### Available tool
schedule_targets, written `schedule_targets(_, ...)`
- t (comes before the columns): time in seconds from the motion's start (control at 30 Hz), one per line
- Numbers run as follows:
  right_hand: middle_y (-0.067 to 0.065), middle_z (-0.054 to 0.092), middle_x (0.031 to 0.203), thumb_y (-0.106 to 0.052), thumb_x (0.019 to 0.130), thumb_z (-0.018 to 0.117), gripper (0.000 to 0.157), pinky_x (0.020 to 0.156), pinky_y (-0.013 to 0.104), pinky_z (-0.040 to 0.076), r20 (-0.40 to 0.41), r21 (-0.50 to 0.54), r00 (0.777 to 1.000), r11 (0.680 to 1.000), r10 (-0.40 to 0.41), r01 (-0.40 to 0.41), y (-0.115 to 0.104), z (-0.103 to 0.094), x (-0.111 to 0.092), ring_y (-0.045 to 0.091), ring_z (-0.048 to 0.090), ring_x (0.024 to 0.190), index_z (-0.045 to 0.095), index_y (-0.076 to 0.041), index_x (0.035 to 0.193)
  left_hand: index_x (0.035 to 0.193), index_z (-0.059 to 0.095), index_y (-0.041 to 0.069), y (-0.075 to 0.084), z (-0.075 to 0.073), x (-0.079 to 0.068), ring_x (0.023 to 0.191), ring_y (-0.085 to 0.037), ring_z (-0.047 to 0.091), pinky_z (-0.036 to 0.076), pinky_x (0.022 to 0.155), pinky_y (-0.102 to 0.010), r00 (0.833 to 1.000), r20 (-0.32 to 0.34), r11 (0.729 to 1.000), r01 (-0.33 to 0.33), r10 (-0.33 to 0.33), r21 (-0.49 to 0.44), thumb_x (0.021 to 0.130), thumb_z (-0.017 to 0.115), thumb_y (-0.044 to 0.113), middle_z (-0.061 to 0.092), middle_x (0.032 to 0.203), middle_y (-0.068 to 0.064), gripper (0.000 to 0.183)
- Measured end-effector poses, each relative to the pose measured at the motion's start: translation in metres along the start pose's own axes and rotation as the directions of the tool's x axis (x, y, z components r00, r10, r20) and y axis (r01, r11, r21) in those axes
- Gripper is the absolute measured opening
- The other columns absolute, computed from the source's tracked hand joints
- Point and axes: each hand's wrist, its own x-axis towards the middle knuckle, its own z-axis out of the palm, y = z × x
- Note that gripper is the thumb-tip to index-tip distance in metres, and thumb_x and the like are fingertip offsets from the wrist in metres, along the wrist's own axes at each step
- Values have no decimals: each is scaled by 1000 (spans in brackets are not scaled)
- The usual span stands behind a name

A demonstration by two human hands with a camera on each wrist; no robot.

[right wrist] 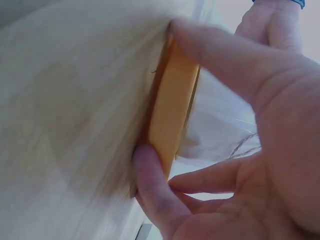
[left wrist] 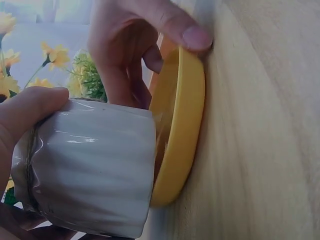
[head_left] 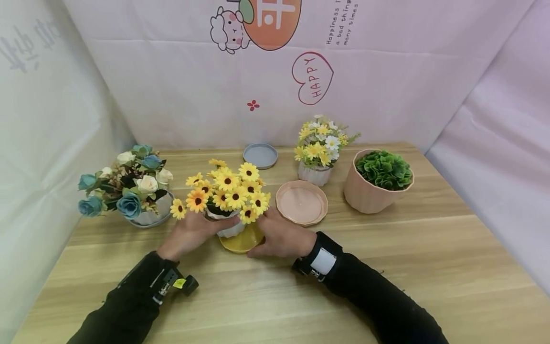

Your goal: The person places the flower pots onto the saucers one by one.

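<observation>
My left hand (head_left: 193,232) grips a white ribbed flowerpot (left wrist: 95,165) with twine round its rim, thumb along its near side. Yellow daisy-like flowers (head_left: 227,186) with dark centres fill it. The pot's base overlaps a yellow saucer (left wrist: 187,130), tilted in over its rim in the head view. On the saucer's right side, my right hand (head_left: 285,234) holds the edge, thumb at the front and fingers spread round the far side. In the right wrist view the saucer's wall (right wrist: 172,105) lies between thumb and fingertips, close over the wooden table (right wrist: 75,110).
Blue and white roses (head_left: 133,184) in a pot on a grey saucer stand left. At the back are an empty grey-blue saucer (head_left: 260,156) and a white pot of daisies (head_left: 315,173). A pink saucer (head_left: 302,203) and pink pot with green foliage (head_left: 369,193) stand right.
</observation>
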Motion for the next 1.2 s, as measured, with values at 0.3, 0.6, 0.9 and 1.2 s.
schedule_targets(0.3,2,40,167,-17,95,80,79,132,40,29,-75,132,990,982,-123,132,3,4,1,14,33,156,36,-15,161,168,12,1,3,3,-4,161,-46,23,24,128,-66,997,73,999,41,-39,-30,74,72,87,18,174,-28,141)
schedule_targets(0.6,5,41,165,-12,93,82,82,130,42,33,-107,178,982,969,-153,170,1,4,-1,19,36,155,36,-12,161,169,10,2,-1,8,-7,152,-41,41,39,122,-60,1000,17,999,-7,8,-45,73,77,83,38,166,-27,142)
schedule_targets(0.9,-2,56,149,-13,91,84,71,120,33,43,-177,326,962,910,-207,256,-3,3,5,11,50,138,48,-15,152,169,18,19,-3,10,-5,159,-37,33,28,128,-62,939,34,926,-332,344,-180,89,83,50,33,172,-12,108)
schedule_targets(1.2,3,59,144,-11,91,83,63,121,33,44,-220,265,937,908,-271,325,-4,7,2,16,54,137,52,-9,146,162,39,7,1,19,-23,140,-39,57,51,113,-57,847,86,821,-530,525,213,98,75,34,44,161,-27,77)
